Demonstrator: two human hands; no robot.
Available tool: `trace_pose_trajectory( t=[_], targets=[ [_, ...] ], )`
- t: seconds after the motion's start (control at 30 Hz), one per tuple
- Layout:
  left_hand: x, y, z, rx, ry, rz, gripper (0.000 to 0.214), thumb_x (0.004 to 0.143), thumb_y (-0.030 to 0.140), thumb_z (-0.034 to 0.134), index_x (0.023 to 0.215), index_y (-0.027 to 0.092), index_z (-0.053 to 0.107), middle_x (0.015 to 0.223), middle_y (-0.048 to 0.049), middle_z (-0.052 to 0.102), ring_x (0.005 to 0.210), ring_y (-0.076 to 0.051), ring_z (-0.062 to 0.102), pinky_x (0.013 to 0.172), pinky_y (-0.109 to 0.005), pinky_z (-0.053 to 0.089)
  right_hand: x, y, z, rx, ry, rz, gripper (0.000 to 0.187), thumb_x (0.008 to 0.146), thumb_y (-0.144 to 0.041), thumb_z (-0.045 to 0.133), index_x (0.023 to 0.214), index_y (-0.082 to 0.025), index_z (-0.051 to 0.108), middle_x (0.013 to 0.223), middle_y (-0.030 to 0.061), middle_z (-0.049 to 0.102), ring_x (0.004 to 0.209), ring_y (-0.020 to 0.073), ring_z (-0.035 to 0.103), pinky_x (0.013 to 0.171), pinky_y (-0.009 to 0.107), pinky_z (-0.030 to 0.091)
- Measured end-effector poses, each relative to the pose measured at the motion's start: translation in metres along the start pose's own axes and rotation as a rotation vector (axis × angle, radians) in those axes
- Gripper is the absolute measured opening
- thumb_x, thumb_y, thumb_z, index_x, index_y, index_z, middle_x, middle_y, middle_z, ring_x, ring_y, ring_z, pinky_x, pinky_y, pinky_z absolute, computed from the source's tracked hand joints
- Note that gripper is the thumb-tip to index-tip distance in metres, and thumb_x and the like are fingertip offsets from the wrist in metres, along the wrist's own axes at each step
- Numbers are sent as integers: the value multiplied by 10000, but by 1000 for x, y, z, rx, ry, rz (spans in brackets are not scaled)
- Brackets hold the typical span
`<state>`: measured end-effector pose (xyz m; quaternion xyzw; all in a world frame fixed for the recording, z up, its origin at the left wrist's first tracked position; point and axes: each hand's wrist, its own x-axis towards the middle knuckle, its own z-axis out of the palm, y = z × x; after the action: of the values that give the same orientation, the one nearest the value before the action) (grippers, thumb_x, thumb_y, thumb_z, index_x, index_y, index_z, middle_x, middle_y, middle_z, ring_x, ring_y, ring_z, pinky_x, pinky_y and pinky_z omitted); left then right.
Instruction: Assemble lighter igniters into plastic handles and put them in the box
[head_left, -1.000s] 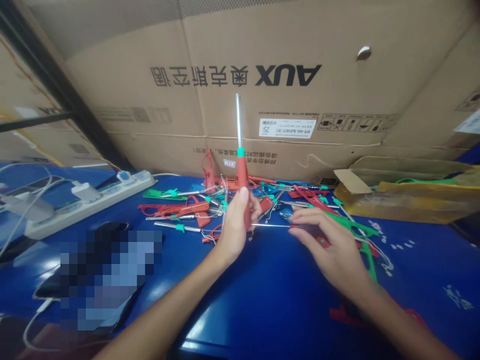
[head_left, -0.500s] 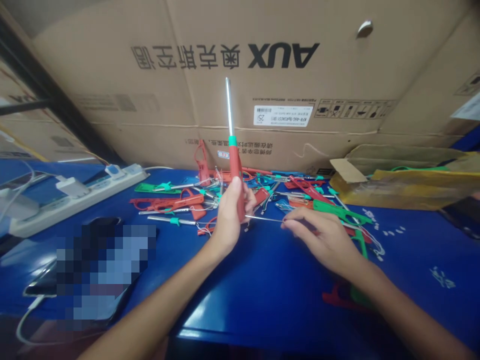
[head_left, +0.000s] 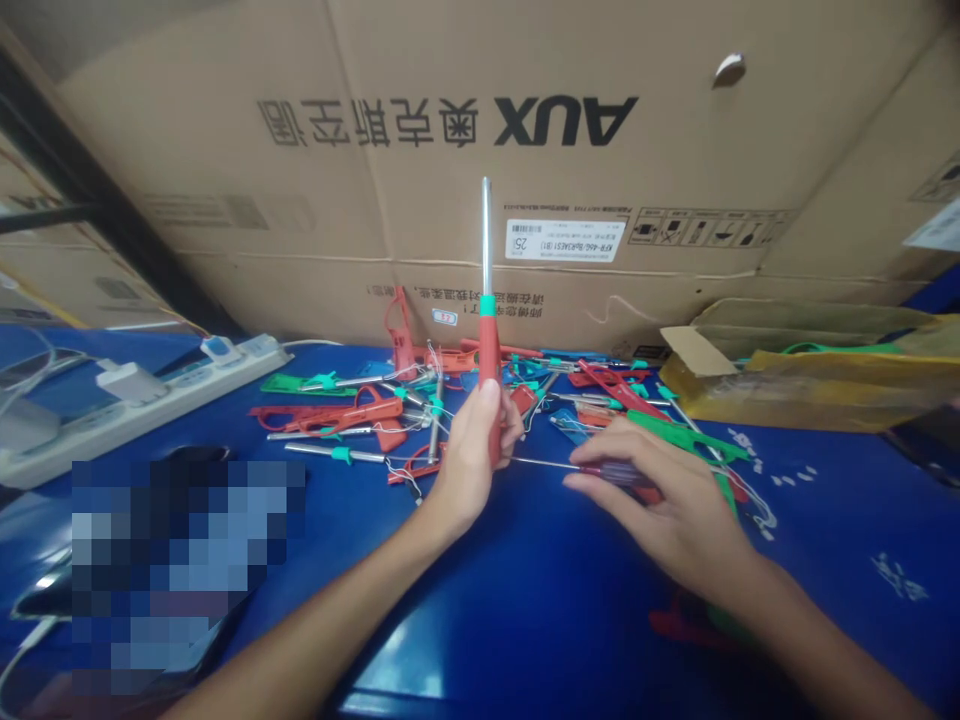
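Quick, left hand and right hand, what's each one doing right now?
Left hand: closed around a red handle with a metal tube.
Right hand: closed on a thin-shafted screwdriver.

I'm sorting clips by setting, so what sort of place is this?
Probably a small assembly or repair workspace: a blue table bears scattered red and green plastic parts, and the right hand holds a slim screwdriver.
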<state>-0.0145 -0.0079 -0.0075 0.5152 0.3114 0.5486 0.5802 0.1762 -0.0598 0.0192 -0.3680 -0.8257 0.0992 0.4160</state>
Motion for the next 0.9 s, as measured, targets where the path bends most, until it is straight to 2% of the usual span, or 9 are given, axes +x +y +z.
trace_pose_trajectory(
  t=[0.07, 0.17, 0.27, 0.33, 0.43, 0.6, 0.7, 0.83, 0.9],
  targets=[
    [-3, -1, 3, 4, -12, -10, 458, 1005, 637, 407, 836, 214, 452, 638, 47, 393, 504, -96, 310, 433, -194, 248, 2, -2, 0, -32, 46, 33, 77, 922, -232, 709, 972, -249, 653, 878, 6, 736, 764, 159, 701, 684, 268, 560],
    [-8, -3, 6, 39, -27, -16, 471, 1004, 644, 405, 830, 210, 461, 634, 44, 394, 517, -100, 320, 448, -199, 256, 3, -1, -3, -44, 68, 67, 84, 944, -260, 677, 865, -249, 650, 768, -20, 732, 627, 139, 678, 613, 258, 544],
    [-9, -4, 5, 75, -9, -6, 474, 999, 645, 420, 818, 210, 468, 628, 40, 398, 521, -104, 322, 455, -208, 265, 1, 4, -9, -60, -47, 103, 84, 946, -330, 675, 959, -255, 639, 806, -18, 736, 640, 143, 683, 617, 261, 542],
    [-8, -3, 4, 57, 25, 18, 476, 989, 656, 432, 814, 215, 468, 622, 42, 397, 507, -105, 310, 444, -215, 262, -2, 10, -14, -55, -168, 136, 176, 938, -367, 680, 1051, -255, 607, 893, 0, 734, 696, 153, 690, 647, 271, 547],
    [-4, -1, 2, 12, 60, 46, 466, 985, 659, 439, 822, 224, 470, 607, 49, 382, 477, -103, 275, 420, -225, 238, -4, 16, -18, -16, -251, 163, 140, 971, -368, 631, 1024, -247, 582, 931, 16, 715, 738, 157, 680, 662, 277, 540],
    [-4, 2, 2, 46, 81, 84, 473, 980, 660, 448, 798, 224, 472, 587, 45, 379, 473, -108, 286, 420, -231, 247, -1, 24, -14, -143, -130, 26, 109, 989, -350, 621, 1012, -250, 657, 934, 20, 747, 812, 182, 698, 740, 307, 538],
    [-6, 2, 4, 60, 67, 63, 474, 984, 658, 439, 801, 221, 466, 604, 41, 383, 495, -110, 298, 435, -228, 254, 1, 25, -10, -202, -88, -5, 125, 1011, -306, 575, 1021, -247, 684, 966, 37, 754, 880, 212, 713, 776, 332, 544],
    [-6, 2, 3, 94, 82, 65, 464, 1001, 629, 425, 801, 212, 467, 617, 38, 390, 502, -104, 312, 439, -219, 257, 1, 19, -4, -165, -72, -12, 205, 986, -298, 616, 1181, -235, 612, 1139, 87, 706, 1060, 242, 684, 908, 368, 547],
    [-5, 1, 1, 93, 98, 76, 470, 1002, 634, 417, 797, 213, 463, 611, 41, 382, 491, -100, 302, 426, -212, 242, 1, 16, -1, -131, -58, -40, 232, 973, -276, 639, 1191, -238, 569, 1137, 88, 678, 1071, 237, 667, 935, 380, 539]
  ],
)
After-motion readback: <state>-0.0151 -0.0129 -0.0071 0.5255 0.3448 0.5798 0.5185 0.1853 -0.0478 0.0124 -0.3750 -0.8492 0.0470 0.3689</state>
